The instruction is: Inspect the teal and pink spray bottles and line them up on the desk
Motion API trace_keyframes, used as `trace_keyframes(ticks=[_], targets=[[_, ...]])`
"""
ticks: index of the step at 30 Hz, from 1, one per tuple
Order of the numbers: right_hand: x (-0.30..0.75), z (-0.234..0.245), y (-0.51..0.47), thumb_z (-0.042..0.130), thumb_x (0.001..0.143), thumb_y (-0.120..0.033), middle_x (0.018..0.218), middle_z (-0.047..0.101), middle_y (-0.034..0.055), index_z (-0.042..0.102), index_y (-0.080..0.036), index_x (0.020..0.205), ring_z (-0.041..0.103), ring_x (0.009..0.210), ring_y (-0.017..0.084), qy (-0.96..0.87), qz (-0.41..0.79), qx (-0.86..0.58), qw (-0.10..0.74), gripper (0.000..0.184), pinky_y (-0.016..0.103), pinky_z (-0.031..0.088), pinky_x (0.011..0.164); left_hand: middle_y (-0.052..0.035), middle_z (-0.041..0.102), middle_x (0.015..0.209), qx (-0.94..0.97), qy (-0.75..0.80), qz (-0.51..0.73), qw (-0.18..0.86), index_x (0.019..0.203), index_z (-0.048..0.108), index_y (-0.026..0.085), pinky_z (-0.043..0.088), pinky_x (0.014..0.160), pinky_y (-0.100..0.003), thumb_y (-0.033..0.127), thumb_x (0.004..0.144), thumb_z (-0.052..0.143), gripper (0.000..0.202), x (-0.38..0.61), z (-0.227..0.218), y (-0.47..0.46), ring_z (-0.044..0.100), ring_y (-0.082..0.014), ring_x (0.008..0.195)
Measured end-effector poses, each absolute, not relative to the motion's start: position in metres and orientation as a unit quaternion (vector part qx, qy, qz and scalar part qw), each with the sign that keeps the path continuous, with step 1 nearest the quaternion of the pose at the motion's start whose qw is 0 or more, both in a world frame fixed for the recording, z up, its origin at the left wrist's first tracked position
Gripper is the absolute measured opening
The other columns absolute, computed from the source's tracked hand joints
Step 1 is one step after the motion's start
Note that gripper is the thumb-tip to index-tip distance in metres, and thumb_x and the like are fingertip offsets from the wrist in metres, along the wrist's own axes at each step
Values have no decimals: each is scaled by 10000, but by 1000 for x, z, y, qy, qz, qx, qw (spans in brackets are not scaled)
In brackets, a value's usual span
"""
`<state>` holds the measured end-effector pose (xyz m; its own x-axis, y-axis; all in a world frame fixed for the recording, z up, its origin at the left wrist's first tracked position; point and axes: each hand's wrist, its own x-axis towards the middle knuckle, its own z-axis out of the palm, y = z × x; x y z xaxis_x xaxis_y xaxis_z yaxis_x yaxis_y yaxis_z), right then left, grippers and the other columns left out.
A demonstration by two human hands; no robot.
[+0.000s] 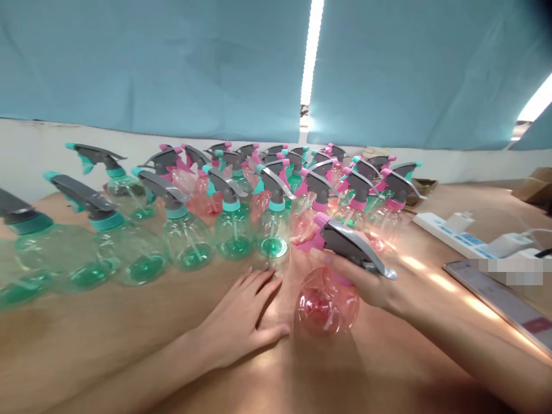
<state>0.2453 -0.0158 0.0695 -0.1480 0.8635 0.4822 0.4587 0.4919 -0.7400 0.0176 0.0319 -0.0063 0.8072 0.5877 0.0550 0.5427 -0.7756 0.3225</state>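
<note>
My right hand (362,276) grips a pink spray bottle (323,305) around its neck, below the grey and pink trigger head. The bottle is tilted a little. My left hand (248,313) lies flat on the wooden table (181,382), fingers spread, to the left of that bottle and not touching it. Just beyond the left fingertips stands a green spray bottle (272,238) with a turquoise collar. Another green spray bottle (235,236) is beside it. Behind my right hand is a pink-collared spray bottle (319,192), its lower part partly hidden.
Several more green and pink spray bottles stand in rows at the back and left. On the right lie a white power strip (457,236) with plugs and a phone (495,299). A cardboard box (535,187) sits at the far right. Blue cloth (172,63) hangs behind.
</note>
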Motion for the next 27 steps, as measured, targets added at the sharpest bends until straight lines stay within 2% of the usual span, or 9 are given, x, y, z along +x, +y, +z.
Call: trace_keyframes(ticks=[2,8,12,14,16,18,21,24,27], targets=[[247,69,-16,566,876,-259,587,320,-62,366,-238,664,310,513,112,-726,212,-454,471,292,259,278,473,-183,406,1496,945,293,73,126,1422,439,140,226,1127,-569,479,889,616,656,17,-8,32,340,-362,1386],[246,67,-14,568,880,-274,577,301,-78,512,-255,894,298,476,112,-723,272,-412,483,61,261,254,445,-157,441,1480,952,279,85,96,1419,447,166,255,1124,-554,459,928,552,582,18,-12,32,383,-335,1367],[250,63,-12,536,903,-478,536,354,-71,579,-256,966,331,442,119,-730,267,-417,470,235,275,293,439,-157,449,1475,953,278,82,91,1421,446,163,274,1114,-559,468,934,542,583,17,-12,33,387,-341,1364],[252,63,-12,506,916,-512,523,373,-65,588,-255,938,347,441,122,-744,260,-422,449,271,276,302,437,-166,444,1476,954,275,77,88,1431,435,149,281,1104,-576,467,936,540,597,17,-12,33,382,-352,1364],[253,64,-12,506,921,-485,560,390,-54,551,-244,840,356,469,119,-748,245,-428,444,258,272,310,449,-168,448,1473,955,275,76,87,1433,434,146,285,1100,-584,455,936,544,595,17,-12,33,393,-355,1357],[254,66,-13,522,921,-418,605,382,-49,454,-233,730,349,504,109,-749,214,-437,449,274,263,299,464,-165,454,1469,954,276,78,89,1428,441,147,291,1098,-583,442,933,552,587,17,-12,32,404,-354,1350],[254,71,-15,518,918,-292,622,351,-56,345,-225,680,340,524,95,-766,183,-425,446,302,251,288,481,-164,462,1462,953,276,89,92,1415,459,148,302,1096,-579,431,934,557,566,18,-13,33,409,-356,1346],[255,74,-15,503,920,-240,618,333,-64,329,-221,683,333,516,86,-778,180,-411,439,295,244,287,484,-159,476,1450,952,272,103,92,1407,466,156,309,1096,-569,425,936,559,551,18,-14,34,424,-355,1334],[256,73,-15,502,930,-263,618,348,-63,354,-222,699,343,512,86,-782,176,-417,428,277,243,285,475,-145,489,1440,952,269,115,92,1399,473,171,314,1099,-550,409,933,564,531,17,-14,34,442,-348,1319]])
